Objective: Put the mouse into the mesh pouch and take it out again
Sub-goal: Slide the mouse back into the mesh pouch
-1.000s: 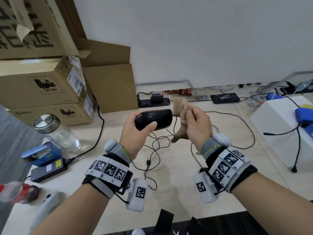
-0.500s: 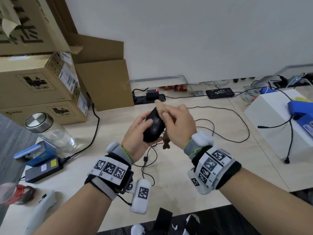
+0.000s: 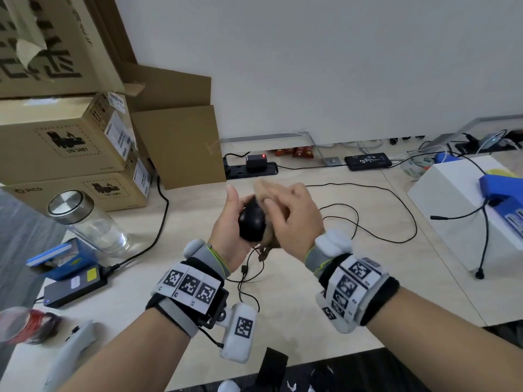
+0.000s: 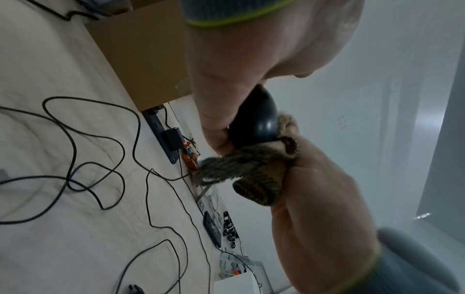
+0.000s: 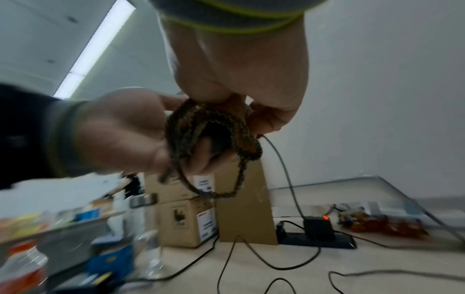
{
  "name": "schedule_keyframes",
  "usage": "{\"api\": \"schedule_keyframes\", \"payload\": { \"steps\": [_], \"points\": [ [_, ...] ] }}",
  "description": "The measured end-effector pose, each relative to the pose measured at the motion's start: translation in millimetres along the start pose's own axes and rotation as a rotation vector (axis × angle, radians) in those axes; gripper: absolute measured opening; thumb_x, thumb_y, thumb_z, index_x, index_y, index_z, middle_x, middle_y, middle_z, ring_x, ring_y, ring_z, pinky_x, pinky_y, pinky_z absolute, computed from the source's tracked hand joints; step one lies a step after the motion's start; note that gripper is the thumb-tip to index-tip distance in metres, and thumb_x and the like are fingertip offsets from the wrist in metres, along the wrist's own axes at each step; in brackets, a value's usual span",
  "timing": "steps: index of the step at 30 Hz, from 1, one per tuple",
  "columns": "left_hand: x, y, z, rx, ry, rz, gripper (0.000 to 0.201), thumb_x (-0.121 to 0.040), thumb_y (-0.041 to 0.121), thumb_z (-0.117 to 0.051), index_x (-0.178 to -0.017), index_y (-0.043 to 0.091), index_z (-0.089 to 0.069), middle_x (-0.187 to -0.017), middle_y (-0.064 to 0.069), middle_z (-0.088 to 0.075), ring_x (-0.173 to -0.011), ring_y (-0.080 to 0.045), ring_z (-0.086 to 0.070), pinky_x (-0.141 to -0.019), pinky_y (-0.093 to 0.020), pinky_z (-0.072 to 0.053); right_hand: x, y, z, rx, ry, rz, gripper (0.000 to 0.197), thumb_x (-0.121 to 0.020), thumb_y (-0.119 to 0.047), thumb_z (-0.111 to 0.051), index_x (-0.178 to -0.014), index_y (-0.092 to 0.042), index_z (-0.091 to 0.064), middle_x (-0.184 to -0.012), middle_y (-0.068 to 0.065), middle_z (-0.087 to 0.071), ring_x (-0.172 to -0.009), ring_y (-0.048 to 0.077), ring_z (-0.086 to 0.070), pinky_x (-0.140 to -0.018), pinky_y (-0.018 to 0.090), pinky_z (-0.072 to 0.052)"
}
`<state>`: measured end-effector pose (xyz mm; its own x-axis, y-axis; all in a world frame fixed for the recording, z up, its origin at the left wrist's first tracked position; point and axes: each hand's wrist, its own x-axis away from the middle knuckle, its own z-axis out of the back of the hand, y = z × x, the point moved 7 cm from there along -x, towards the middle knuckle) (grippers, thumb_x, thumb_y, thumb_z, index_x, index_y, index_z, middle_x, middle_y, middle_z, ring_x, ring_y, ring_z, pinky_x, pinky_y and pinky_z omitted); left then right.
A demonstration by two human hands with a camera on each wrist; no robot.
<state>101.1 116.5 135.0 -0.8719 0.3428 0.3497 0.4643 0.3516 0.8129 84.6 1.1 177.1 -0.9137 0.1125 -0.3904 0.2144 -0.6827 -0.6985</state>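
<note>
1. Black plastic computer mouse [image 3: 252,224]: held in the left hand [image 3: 229,230], above the pale wooden desk [image 3: 297,292], in the middle of the scene and well off its surface. In the left wrist view the far end of the mouse [image 4: 254,127] is seen entering the mouth of the pouch; the near end is still uncovered.

2. Tan knitted mesh pouch [image 4: 254,169]: held against the mouse by the right hand [image 3: 291,222], its dark braided drawstring [image 5: 214,159] hanging in a loop below both hands. The step in hand is judged to be insertion, at an early stage.

3. Method advised: the pouch mouth is best kept stretched wide by the right hand while the mouse is pushed in narrow end first. The drawstring should be kept clear of the opening, lest it be caught under the mouse. The knit is judged soft and likely to snag, so a slow, straight push is preferred.

4. Left hand, pose: palm turned inward, fingers and thumb curled round the mouse body, thumb raised on the near left side.

5. Right hand, pose: raised level with the left and touching it, fingers bent over the pouch fabric, which is gripped at the rim. The exact finger placement is blurred.
</note>
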Motion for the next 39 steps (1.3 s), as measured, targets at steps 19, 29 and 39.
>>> {"api": "schedule_keyframes", "payload": {
  "steps": [19,29,39],
  "points": [
    [9,21,13,-1.044,0.115,-0.541,0.101,-0.079,0.008,-0.070,-0.153,0.029,-0.004,-0.114,0.013,-0.066,-0.102,-0.007,-0.062,-0.086,-0.019,-0.046,-8,19,4,-0.185,-0.063,-0.225,0.016,-0.093,-0.019,-0.056,-0.089,-0.028,-0.068,-0.068,-0.015,-0.060,-0.064,0.004,-0.057,-0.064,0.020,-0.048],
    [16,30,10,-1.018,0.094,-0.625,0.093,-0.083,0.008,-0.068,-0.152,0.034,-0.011,-0.100,0.022,-0.061,-0.092,-0.005,-0.062,-0.085,-0.015,-0.046,-17,26,9,-0.100,-0.066,-0.174,0.017,-0.090,-0.009,-0.056,-0.092,-0.015,-0.071,-0.072,-0.007,-0.063,-0.063,0.000,-0.054,-0.059,0.005,-0.038],
    [-1,6,19,0.066,0.071,-0.078,0.025,-0.097,0.007,-0.051,-0.122,0.007,-0.053,-0.122,-0.029,-0.060,-0.085,-0.040,-0.069,-0.066,-0.036,-0.060,-17,46,10,-0.427,0.095,-0.373,0.020,-0.094,-0.012,-0.055,-0.095,-0.025,-0.071,-0.087,-0.004,-0.071,-0.079,0.010,-0.062,-0.076,0.028,-0.051]
  ]
}}
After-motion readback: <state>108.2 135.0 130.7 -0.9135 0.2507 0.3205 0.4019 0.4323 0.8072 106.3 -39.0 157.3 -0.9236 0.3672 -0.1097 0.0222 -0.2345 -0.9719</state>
